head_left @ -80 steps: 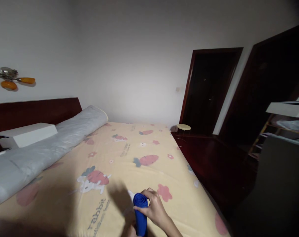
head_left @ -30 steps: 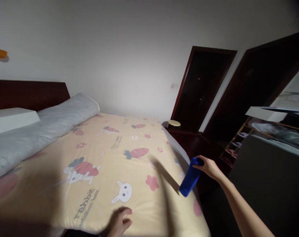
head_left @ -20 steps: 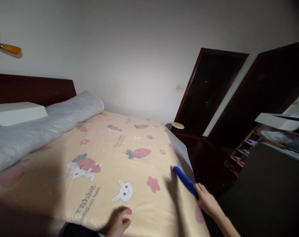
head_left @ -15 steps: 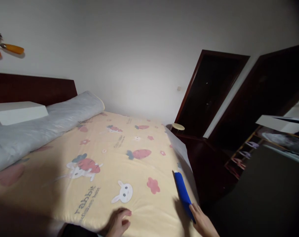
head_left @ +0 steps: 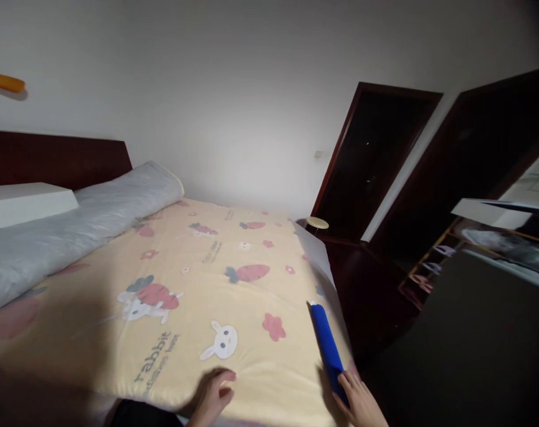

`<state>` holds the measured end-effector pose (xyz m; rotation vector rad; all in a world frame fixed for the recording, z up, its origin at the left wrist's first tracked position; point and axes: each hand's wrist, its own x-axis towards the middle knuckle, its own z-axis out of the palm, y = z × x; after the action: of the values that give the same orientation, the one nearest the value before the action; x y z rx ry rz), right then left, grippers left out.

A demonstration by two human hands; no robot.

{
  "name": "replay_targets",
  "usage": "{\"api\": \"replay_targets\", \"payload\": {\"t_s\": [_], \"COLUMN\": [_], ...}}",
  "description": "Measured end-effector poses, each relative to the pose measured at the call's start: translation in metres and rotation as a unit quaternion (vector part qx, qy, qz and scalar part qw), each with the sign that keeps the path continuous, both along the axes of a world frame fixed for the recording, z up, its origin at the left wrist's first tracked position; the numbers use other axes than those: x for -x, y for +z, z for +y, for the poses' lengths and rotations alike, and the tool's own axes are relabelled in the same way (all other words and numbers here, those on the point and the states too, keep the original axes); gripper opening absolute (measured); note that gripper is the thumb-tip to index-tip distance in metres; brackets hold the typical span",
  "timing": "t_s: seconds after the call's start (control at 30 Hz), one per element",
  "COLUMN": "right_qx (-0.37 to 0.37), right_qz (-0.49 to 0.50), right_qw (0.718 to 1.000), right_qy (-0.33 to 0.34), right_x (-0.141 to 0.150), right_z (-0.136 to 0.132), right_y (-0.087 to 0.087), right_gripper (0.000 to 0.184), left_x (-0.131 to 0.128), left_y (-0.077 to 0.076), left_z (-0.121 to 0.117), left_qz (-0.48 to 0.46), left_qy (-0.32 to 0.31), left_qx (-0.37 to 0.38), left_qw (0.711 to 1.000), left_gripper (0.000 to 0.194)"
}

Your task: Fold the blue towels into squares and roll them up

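Observation:
A yellow bed cover (head_left: 207, 261) with rabbits, carrots and flowers printed on it lies spread over the bed. My right hand (head_left: 360, 398) is wrapped round the near end of a long blue brush (head_left: 327, 341), close to the cover's right edge. The brush points away from me, a dark strip along its left side. What its underside looks like is hidden. My left hand (head_left: 214, 394) rests on the cover near the front edge, below a printed rabbit head. Its fingers are loosely bent, thumb and forefinger apart, with nothing between them.
A rolled grey quilt (head_left: 131, 198) and a white box (head_left: 31, 204) lie by the dark headboard (head_left: 56, 160). A round stool (head_left: 317, 223) stands beyond the bed's far corner. To the right are a dark panel (head_left: 478, 338) and a rack with slippers (head_left: 423, 283).
The view has shifted slightly. My right hand and the brush sit a little further left in the picture; my left hand has hardly moved on the cover.

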<state>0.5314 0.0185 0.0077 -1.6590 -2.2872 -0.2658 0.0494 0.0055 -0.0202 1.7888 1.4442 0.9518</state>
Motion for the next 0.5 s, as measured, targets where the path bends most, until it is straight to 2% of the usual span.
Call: {"api": "replay_targets", "payload": {"t_s": [0.13, 0.37, 0.43, 0.5], "right_qx": [-0.010, 0.074, 0.063, 0.053], "right_qz": [0.032, 0.047, 0.063, 0.089], "right_qw": [0.998, 0.992, 0.991, 0.989], "right_qy": [-0.043, -0.096, -0.103, -0.104], "right_x": [0.002, 0.003, 0.002, -0.002], "right_z": [0.002, 0.000, -0.003, -0.007], "right_y": [0.009, -0.004, 0.003, 0.017], "right_gripper": [0.043, 0.054, 0.054, 0.053], "left_x": [-0.001, -0.002, -0.002, -0.001], "left_y": [0.002, 0.004, 0.004, 0.003], "left_z": [0.001, 0.000, 0.000, 0.000], "left_qz": [-0.001, -0.010, -0.012, -0.011], "left_qy": [0.004, 0.009, 0.010, 0.008], "left_qx": [0.006, 0.008, 0.006, 0.004], "left_qw": [1.000, 1.000, 1.000, 1.000], "left_gripper": [0.036, 0.035, 0.036, 0.035]}}
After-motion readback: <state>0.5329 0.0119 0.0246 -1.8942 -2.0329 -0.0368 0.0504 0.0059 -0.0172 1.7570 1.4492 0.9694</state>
